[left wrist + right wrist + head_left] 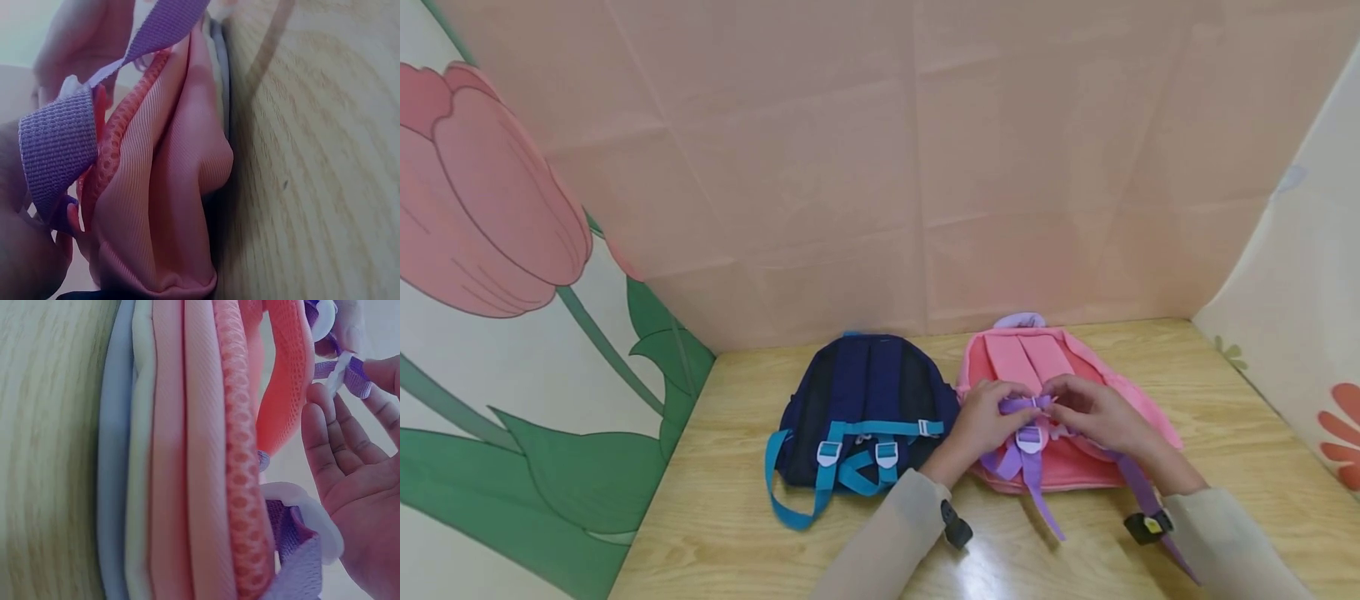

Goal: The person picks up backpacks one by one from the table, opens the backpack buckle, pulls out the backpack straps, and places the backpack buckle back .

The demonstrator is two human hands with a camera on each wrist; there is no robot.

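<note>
A pink backpack (1090, 475) lies with its straps up on the wooden table. Over it, my left hand (985, 417) grips a purple strap (1017, 406); in the left wrist view a broad loop of purple webbing (59, 137) stands right by this hand's fingers. My right hand (1097, 412) pinches a white strap slider (339, 374) on the same purple webbing between thumb and fingertips, close to the left fingertips. Below the hands, a second white buckle (1030, 438) sits on a purple strap whose loose end (1045, 512) trails onto the table.
A navy backpack (868, 383) with turquoise straps (797, 517) lies beside the pink one, on its left. Behind the wooden table (737, 533) hangs a pinkish backdrop (917, 167). Flower-printed panels (512, 192) stand at both sides.
</note>
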